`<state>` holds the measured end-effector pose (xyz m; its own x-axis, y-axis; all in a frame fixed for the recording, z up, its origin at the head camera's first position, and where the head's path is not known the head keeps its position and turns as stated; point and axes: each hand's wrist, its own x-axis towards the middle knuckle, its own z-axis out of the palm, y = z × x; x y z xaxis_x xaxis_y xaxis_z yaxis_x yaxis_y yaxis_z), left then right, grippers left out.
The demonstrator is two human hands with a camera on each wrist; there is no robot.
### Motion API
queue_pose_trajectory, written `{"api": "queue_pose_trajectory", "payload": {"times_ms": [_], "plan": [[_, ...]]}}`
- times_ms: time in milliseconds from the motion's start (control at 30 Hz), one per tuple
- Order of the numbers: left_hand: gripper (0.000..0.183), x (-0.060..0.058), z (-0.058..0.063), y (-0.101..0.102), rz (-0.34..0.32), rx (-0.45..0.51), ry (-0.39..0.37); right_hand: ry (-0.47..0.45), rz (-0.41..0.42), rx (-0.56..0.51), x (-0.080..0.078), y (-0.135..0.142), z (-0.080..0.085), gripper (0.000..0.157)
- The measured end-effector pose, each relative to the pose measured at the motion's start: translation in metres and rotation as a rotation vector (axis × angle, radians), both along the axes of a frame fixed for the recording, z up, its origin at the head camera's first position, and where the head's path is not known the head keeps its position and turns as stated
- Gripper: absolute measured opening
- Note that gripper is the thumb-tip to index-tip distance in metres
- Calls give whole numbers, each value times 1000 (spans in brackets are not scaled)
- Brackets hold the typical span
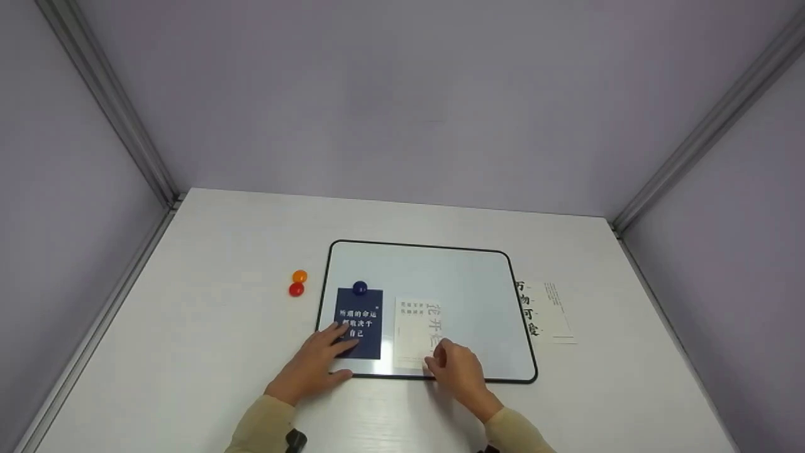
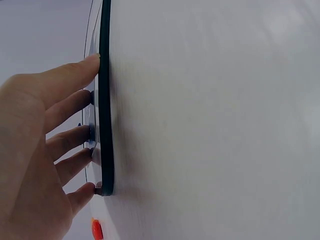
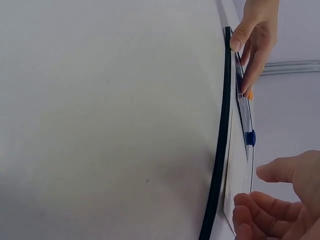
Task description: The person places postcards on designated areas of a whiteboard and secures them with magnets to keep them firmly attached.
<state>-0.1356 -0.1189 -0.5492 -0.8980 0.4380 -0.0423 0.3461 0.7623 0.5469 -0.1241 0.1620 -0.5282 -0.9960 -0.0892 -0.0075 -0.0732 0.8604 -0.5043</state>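
On a black-framed whiteboard point(image 1: 465, 289), my left hand point(image 1: 314, 365) rests with fingers spread over the left side of a navy card point(image 1: 371, 340) printed with white characters. A dark blue round magnet point(image 1: 360, 287) sits at that card's top edge. To its right lies a cream card point(image 1: 412, 340) with printed characters. My right hand point(image 1: 462, 374) is at that card's lower right corner, its fingers loosely bent. In the right wrist view, the thumb point(image 3: 277, 170) stands apart from the curved fingers, with nothing between them. Whether those fingertips touch the card I cannot tell.
Left of the whiteboard, an orange magnet point(image 1: 300, 276) and a red magnet point(image 1: 296, 289) lie close together on the white table point(image 1: 220, 302). Another pale card point(image 1: 556, 314) with black characters lies at the board's right edge. Grey panels point(image 1: 402, 113) enclose the table.
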Motion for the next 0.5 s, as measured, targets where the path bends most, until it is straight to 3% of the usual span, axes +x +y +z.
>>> {"api": "queue_pose_trajectory", "payload": {"times_ms": [200,500], "plan": [[53,0,0,0,-5,-8,3,64,100,22,4,-3,-1,11],[53,1,0,0,0,-8,-9,142,236,75,7,-1,-5,15]]}}
